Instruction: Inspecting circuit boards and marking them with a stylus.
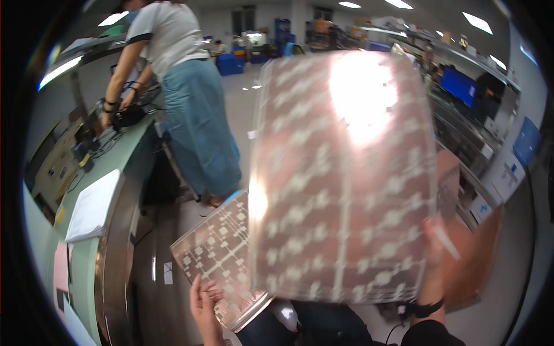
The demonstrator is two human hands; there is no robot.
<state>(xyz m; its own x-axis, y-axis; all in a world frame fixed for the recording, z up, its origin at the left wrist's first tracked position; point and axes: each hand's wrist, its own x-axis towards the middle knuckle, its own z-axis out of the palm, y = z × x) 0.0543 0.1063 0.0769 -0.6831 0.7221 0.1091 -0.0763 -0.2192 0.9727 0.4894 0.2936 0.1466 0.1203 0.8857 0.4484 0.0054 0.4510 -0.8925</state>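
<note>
Far left, a pink sheet (pixel 61 271) and white papers (pixel 95 205) lie on a green-topped bench (pixel 138 138). Farther along it, a co-worker (pixel 193 104) in a white top and blue-green trousers leans over, both hands at a black device (pixel 130 116). Next, the person's left hand (pixel 205 303), fingers half curled, at the lower left edge of the left panel (pixel 222 239); firm grip or just touching, cannot tell. That panel: copper-coloured, pale square pattern, tilted, low in front of the person, partly covered on its right by the right panel (pixel 306 190). Right panel: same sort of pattern, held up near the camera, roughly upright, blurred, strong glare at the top and on the left edge. Right hand (pixel 433 254) is closed on its right edge, toward the bottom; hand blurred too, black band (pixel 429 309) on the wrist. Beyond that hand, a brown box (pixel 482 254). Far right, a blue bin (pixel 526 141) above a white box (pixel 503 177).
</note>
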